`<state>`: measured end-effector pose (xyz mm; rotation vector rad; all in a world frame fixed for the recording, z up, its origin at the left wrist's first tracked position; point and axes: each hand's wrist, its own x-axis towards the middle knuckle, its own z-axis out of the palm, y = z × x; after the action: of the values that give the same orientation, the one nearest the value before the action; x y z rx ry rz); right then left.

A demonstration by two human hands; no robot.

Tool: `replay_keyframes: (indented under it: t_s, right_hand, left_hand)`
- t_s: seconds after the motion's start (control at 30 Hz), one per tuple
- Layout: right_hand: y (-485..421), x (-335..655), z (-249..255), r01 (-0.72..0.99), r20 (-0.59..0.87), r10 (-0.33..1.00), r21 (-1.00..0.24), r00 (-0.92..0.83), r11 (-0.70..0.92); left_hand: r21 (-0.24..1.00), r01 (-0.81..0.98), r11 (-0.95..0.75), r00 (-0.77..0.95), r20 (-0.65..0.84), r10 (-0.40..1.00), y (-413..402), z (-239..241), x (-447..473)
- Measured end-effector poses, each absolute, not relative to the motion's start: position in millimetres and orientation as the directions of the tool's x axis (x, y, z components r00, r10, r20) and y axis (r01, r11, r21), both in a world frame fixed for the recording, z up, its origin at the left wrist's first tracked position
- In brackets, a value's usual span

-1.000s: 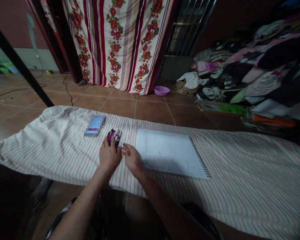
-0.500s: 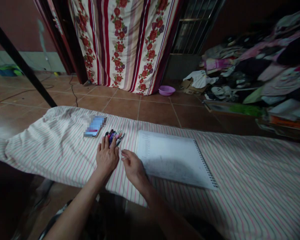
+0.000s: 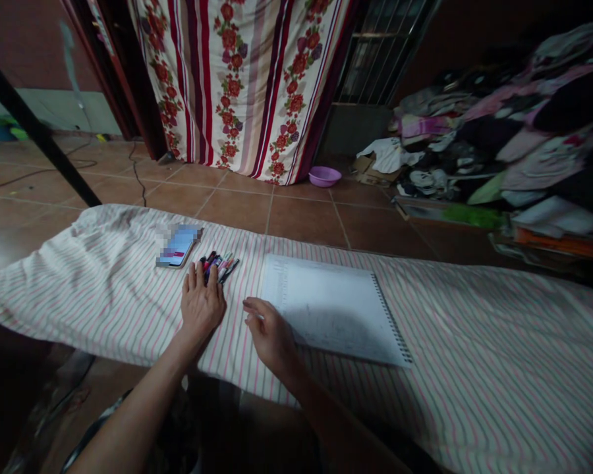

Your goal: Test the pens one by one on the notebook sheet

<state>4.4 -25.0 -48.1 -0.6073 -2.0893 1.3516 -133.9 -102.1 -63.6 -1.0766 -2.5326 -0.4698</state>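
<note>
Since the first frame, my right hand (image 3: 271,334) has drawn away from my left hand (image 3: 202,304), leaving a strip of striped cloth (image 3: 449,329) between them where they were nearly touching, and the pens (image 3: 223,262) now lie more fanned out. Through the head camera I see those pens bunched on the cloth just beyond my left hand, their far ends pointing away from me and slightly spread, in dark, purple, pink and pale colours. My left hand rests palm down with its fingers stretched out over the near ends of the bunch; they look laid on the pens rather than closed around them. My right hand is loosely bent, with a gap between finger and thumb and nothing that I can see in its grasp; I cannot tell whether its edge touches the spiral notebook (image 3: 331,296) beside it. That notebook lies open-faced, its coil along the right side, with faint marks that I cannot read. Just beyond the left hand, to the left of the pens, lies a phone (image 3: 178,250) with its screen lit and partly pixelated. Farther off, on the tiled floor (image 3: 301,212), a pink basin (image 3: 325,176) stands near the foot of a flowered curtain (image 3: 259,92).
</note>
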Motion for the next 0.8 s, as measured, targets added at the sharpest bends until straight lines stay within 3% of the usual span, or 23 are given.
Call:
replay_keyframes:
  t_s: [0.33, 0.57, 0.8]
  right_hand:
    - [-14, 20, -43, -0.005, 0.294, 0.641, -0.911, -0.71, 0.412]
    - [-8, 26, -40, -0.026, 0.301, 0.661, -0.92, -0.687, 0.392]
    - [-6, 30, -36, 0.006, 0.262, 0.658, -0.927, -0.706, 0.375]
  left_hand:
    - [0.182, 0.78, 0.598, -0.596, 0.507, 0.623, -96, -57, -141]
    - [0.066, 0.804, 0.591, -0.546, 0.476, 0.69, -106, -70, -124]
    - [0.038, 0.798, 0.601, -0.548, 0.458, 0.7, -103, -68, -129]
